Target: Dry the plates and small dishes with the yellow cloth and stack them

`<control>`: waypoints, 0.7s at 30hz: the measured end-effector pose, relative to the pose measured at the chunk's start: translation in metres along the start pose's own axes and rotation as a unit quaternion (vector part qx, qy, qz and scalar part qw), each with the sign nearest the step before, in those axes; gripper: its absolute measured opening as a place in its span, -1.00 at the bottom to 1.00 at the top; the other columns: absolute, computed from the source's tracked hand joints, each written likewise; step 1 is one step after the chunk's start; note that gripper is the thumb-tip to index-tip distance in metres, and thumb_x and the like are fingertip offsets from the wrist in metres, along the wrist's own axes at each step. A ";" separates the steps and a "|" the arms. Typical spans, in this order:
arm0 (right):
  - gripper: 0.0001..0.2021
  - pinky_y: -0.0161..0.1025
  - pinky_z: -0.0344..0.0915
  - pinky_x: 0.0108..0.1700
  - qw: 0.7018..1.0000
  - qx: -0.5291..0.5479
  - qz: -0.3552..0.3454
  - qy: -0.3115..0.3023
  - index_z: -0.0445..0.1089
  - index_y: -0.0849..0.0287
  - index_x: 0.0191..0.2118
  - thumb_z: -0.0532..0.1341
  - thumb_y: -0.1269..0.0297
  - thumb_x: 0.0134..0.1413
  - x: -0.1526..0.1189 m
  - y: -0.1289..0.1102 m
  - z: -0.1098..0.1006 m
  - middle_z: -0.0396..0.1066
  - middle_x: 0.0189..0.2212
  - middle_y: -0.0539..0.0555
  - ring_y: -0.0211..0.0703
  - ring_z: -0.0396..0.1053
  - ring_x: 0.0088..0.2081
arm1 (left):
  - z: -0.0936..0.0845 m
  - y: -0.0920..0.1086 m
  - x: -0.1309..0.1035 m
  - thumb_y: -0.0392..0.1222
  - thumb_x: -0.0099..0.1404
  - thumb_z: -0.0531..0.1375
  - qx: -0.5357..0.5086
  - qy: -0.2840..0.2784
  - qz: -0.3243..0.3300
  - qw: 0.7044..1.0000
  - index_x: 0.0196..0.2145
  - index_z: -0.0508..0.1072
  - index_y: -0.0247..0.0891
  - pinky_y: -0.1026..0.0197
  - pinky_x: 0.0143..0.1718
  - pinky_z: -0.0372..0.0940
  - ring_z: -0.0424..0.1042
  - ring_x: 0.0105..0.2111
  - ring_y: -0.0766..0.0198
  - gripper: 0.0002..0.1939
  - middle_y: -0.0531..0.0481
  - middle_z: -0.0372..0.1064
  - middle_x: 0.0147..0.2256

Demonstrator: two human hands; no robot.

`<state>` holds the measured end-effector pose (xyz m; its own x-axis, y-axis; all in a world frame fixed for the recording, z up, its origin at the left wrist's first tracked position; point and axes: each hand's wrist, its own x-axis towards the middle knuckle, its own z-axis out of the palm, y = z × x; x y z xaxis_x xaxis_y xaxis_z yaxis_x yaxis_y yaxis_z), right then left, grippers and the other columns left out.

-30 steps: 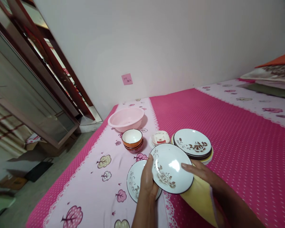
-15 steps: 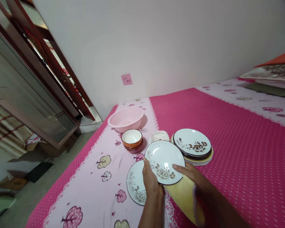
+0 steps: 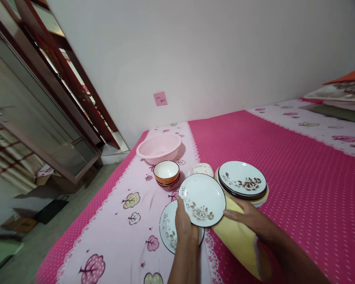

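Observation:
A white plate (image 3: pixel 205 197) with a dark rim and a brown flower print is held up, tilted toward me. My left hand (image 3: pixel 184 223) grips its lower left edge, thumb on the front and the other fingers behind. My right hand (image 3: pixel 245 217) holds a yellow cloth (image 3: pixel 235 238) against the plate's right edge, with the thumb near the rim. Below, a similar plate (image 3: pixel 168 228) lies on the bedspread, partly hidden by my left hand and the held plate.
Stacked plates (image 3: pixel 242 177) stand at the right. Behind the held plate is a white bowl (image 3: pixel 201 169); small orange-sided bowls (image 3: pixel 166 173) are stacked left of it. A pink basin (image 3: pixel 159 148) sits near the wall, and pillows (image 3: pixel 340 92) lie at far right.
My right thumb has moved from the plate's face out to its right edge, and the cloth has shifted right with that hand. The plate stays in my left hand.

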<state>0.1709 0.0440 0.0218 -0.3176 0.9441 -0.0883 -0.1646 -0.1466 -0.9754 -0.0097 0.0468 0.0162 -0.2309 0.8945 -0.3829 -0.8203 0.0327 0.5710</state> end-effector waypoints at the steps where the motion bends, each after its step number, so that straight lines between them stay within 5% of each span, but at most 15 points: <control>1: -0.42 0.13 0.44 0.02 0.999 -0.028 -0.005 0.031 0.50 0.17 0.04 0.39 -0.04 -0.09 0.001 0.000 -0.004 0.59 -0.04 0.19 0.26 0.54 -0.04 | -0.001 0.000 0.001 0.11 0.38 0.16 -0.002 0.001 0.001 1.000 0.11 0.48 -0.36 0.02 0.11 0.39 0.46 0.11 0.00 -0.46 -0.32 0.46 0.12; 7: -0.41 0.08 0.41 -0.01 0.931 -0.213 -0.047 0.293 0.48 0.20 -0.02 0.29 -0.11 -0.11 0.002 -0.007 -0.016 0.56 -0.05 0.28 0.32 0.47 -0.01 | -0.002 -0.003 0.002 0.14 0.40 0.13 -0.006 -0.006 -0.009 1.000 0.10 0.48 -0.42 0.05 0.11 0.38 0.47 0.10 0.00 -0.43 -0.35 0.46 0.10; 11: -0.51 0.01 0.39 -0.03 0.877 -0.269 -0.108 0.383 0.44 0.12 0.02 0.21 -0.08 0.07 -0.009 -0.016 0.002 0.55 -0.09 0.20 0.19 0.48 -0.11 | 0.000 -0.005 0.001 0.15 0.40 0.12 -0.005 -0.007 -0.019 1.000 0.08 0.49 -0.42 0.04 0.10 0.39 0.49 0.07 0.00 -0.43 -0.36 0.46 0.10; 17: -0.73 0.02 0.31 0.14 0.799 -0.369 -0.278 0.385 0.41 0.04 -0.01 0.13 0.13 0.26 -0.024 -0.026 0.034 0.52 -0.04 0.17 0.13 0.45 0.00 | 0.001 -0.004 -0.003 0.14 0.38 0.15 -0.010 -0.006 -0.017 1.000 0.07 0.49 -0.38 -0.04 0.11 0.39 0.50 0.06 -0.03 -0.46 -0.32 0.48 0.09; 21: -0.69 0.07 0.31 0.13 0.760 -0.415 -0.401 0.298 0.35 0.05 0.07 0.10 0.38 0.24 -0.018 -0.020 0.040 0.51 -0.06 0.19 0.11 0.44 0.01 | 0.004 -0.006 -0.006 0.15 0.38 0.15 -0.016 -0.023 -0.034 0.999 0.06 0.50 -0.39 -0.09 0.11 0.39 0.50 0.06 -0.08 -0.45 -0.37 0.50 0.05</control>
<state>0.1426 0.0182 0.0514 0.0948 0.6342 0.7673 0.6433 0.5492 -0.5334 -0.0009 0.0432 0.0179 -0.1507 0.9103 -0.3856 -0.8498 0.0800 0.5211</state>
